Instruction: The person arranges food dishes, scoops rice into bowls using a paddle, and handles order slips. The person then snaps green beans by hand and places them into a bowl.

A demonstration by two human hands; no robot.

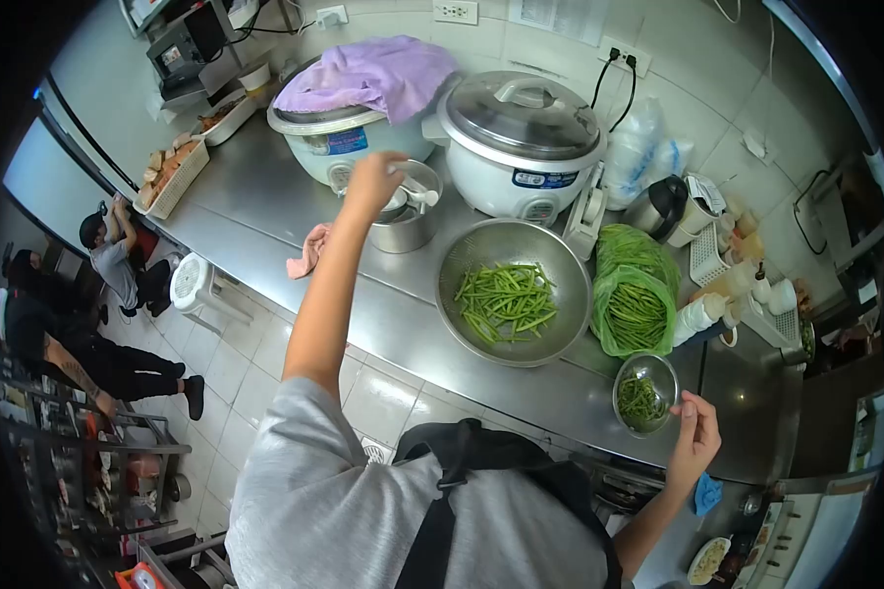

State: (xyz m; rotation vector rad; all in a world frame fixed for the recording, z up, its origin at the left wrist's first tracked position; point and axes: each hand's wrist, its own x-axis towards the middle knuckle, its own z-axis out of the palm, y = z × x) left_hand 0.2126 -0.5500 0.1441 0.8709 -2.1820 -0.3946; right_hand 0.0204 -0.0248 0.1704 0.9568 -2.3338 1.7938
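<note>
My left hand [374, 181] reaches over a metal pot [403, 236] that holds white-handled utensils [420, 193]. Its fingers are closed, and what they grip, if anything, is unclear. Cut green beans [508, 301] lie in a large steel bowl [570, 339] in front of me. Beside that bowl, a green plastic bag [631, 250] holds whole green beans [636, 316]. My right hand [695, 435] is just right of a small metal bowl [666, 371] with green bean trimmings [640, 402]. Its fingertips are pinched together close to the rim; anything between them is too small to name.
Two large rice cookers [528, 157] stand against the wall, one under a purple towel [368, 77]. A pink cloth [310, 251] lies at the counter edge. Bottles and baskets [709, 260] crowd the right. Other people [118, 255] and a white stool [196, 285] are at left.
</note>
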